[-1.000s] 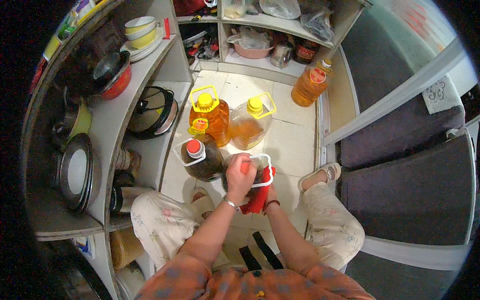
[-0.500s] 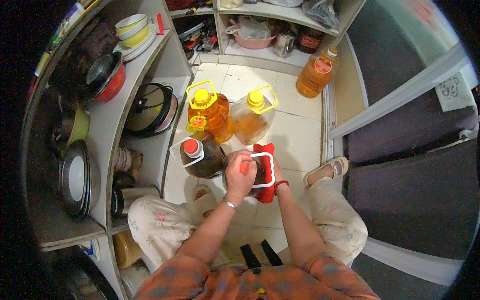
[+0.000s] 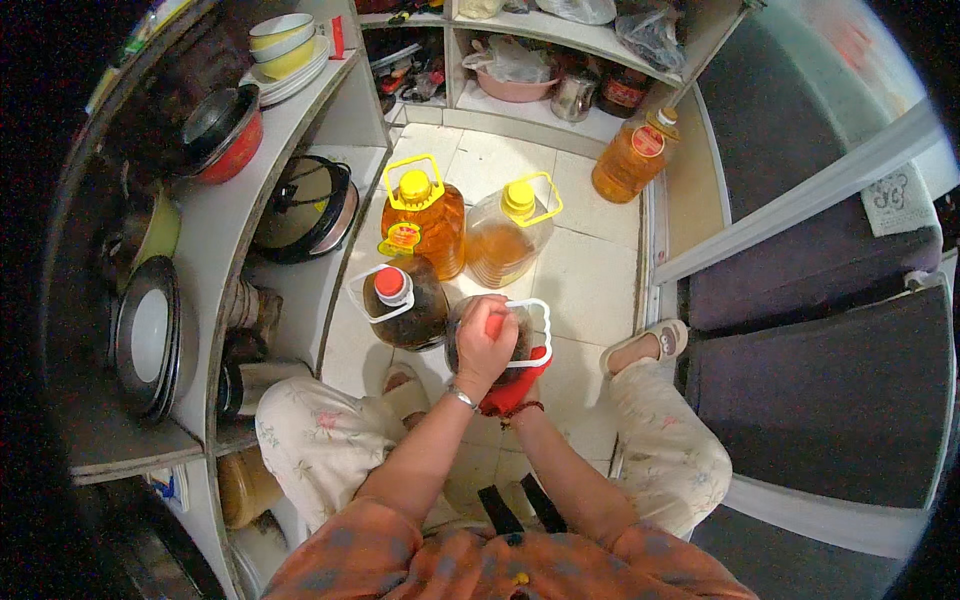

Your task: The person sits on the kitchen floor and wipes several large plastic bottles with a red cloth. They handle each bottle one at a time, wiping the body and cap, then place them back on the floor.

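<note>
Subject: a dark bottle [image 3: 523, 346] between the person's knees, just beside a red-capped bottle [image 3: 418, 322]; its base is hidden from where I stand, so I cannot tell whether it bears fully on the tiled floor [image 3: 585, 295].

Risks, in my judgement: should the left hand's hold on the top slip, the bottle could tip and knock its red-capped neighbour. A slick film on the wall, if present, would make that likelier. The red cloth [image 3: 500, 400] could also snag on the white handle [image 3: 545, 330].

Pose: the left hand [image 3: 484, 345] is closed over the red cap [image 3: 495, 324] from above, wrist near the bottle's near side. The right hand [image 3: 533, 385] reaches in low with the cloth in its grasp — finger placement mostly covered, firmness undetermined. Both forearms converge.
</note>
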